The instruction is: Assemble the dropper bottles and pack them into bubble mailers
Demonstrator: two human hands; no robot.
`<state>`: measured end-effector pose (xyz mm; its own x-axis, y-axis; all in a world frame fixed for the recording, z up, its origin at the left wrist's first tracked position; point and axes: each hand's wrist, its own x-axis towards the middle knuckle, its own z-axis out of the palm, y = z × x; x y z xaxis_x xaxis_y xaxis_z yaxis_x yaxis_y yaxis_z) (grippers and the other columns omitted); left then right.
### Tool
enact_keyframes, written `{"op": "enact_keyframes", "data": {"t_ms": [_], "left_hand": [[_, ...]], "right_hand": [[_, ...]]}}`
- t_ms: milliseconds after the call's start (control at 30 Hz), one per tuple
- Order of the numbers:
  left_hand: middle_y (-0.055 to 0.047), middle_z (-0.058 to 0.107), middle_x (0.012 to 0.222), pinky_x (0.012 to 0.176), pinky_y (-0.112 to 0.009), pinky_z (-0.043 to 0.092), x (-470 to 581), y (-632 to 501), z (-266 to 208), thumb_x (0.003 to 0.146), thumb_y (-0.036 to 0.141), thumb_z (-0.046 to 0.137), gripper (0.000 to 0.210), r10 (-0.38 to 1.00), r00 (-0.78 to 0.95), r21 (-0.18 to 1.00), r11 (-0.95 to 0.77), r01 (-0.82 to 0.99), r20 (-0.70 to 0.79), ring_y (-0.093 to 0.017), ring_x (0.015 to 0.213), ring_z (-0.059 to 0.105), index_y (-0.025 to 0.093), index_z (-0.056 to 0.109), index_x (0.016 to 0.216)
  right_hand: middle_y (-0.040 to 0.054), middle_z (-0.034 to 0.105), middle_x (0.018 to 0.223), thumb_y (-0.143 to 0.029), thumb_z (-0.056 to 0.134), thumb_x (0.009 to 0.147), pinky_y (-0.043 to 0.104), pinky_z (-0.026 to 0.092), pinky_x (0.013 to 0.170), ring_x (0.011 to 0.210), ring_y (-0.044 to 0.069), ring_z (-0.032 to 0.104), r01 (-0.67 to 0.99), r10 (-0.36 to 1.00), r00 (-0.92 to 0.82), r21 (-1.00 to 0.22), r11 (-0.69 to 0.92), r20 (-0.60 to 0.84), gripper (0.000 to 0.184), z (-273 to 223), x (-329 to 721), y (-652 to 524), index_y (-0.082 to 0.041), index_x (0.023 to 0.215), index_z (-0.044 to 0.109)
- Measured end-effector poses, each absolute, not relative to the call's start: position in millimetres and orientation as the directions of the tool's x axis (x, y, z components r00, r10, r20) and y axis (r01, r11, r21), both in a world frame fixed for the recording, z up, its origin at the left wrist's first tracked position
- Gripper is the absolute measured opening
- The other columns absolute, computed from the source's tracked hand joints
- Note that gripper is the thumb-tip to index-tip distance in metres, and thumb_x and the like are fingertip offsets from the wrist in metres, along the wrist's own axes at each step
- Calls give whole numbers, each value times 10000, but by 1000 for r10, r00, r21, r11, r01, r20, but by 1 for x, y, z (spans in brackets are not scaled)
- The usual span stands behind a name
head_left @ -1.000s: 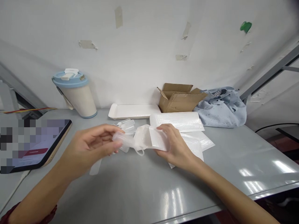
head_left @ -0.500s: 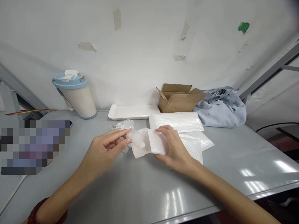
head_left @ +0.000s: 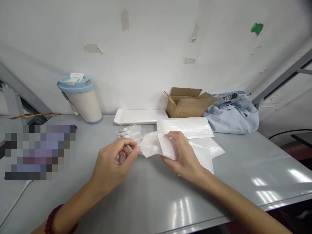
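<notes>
My right hand (head_left: 179, 152) grips a small white bubble mailer (head_left: 168, 148) between thumb and fingers, its mouth facing left and its thin flap spread toward my left hand. My left hand (head_left: 119, 157) is closed in a pinch at that mouth, on a small translucent piece (head_left: 148, 149) that overlaps the flap and points into the mailer. Its exact shape is hard to make out. Behind my left fingertips lie several small translucent tube-like pieces (head_left: 133, 130) with thin white cords. More white bubble mailers (head_left: 202, 154) lie under and behind my right hand.
Along the wall stand a cream tumbler (head_left: 84, 102) with a blue lid, a stack of white mailers (head_left: 143, 116), an open cardboard box (head_left: 190, 105) and a light blue cloth bag (head_left: 231, 113). A rolled bubble mailer (head_left: 186, 127) lies before the box. A blurred-out device (head_left: 41, 151) is at left.
The mailer's flap has gone from hanging low to spread around the translucent piece, which now shows in my left pinch. My left hand has shifted slightly right; my right hand keeps its grip.
</notes>
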<state>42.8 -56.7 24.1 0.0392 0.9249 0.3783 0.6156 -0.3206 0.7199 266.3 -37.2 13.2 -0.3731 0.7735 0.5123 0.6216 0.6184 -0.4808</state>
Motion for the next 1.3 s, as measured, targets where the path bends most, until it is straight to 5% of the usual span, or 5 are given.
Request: {"op": "enact_keyframes", "data": {"t_ms": [367,533,800,1133,1300], "left_hand": [[-6,517,838,550,-228,421,50,-68,27,945,327,432,284,839,422,709,-526,470,342,-114,643,502,260,701,1003],[8,636,726,559,-244,408,22,-53,48,874,423,486,289,950,175,667,-308,679,260,-150,634,551,245,685,764],[-74,697,751,494,-296,355,-39,-29,31,699,389,578,206,987,-2,160,28,987,-161,-267,644,648,241,613,838],[-22,627,596,433,-264,305,-51,-32,14,649,288,560,87,967,128,215,-80,973,-221,-245,528,614,262,514,717],[1,643,622,413,-235,341,-40,-39,24,593,163,528,152,899,300,428,-145,892,-319,-190,513,577,264,577,695]], "right_hand": [[109,495,1135,-116,597,689,431,452,859,1037,272,503,619,740,-455,-421,663,496,544,13,265,-43,-199,1188,395],[117,495,1147,-128,580,712,440,450,863,1052,278,495,631,738,-470,-400,665,485,519,15,266,-44,-197,1191,389],[120,516,1140,-142,590,724,444,453,861,1063,283,500,653,737,-461,-374,659,494,503,15,267,-41,-203,1182,392],[112,533,1138,-170,589,746,451,466,848,1051,288,521,675,755,-447,-373,636,479,480,16,266,-41,-238,1174,381],[115,525,1135,-147,593,726,458,466,856,1052,290,514,672,754,-450,-373,639,479,513,17,266,-41,-227,1185,379]]}}
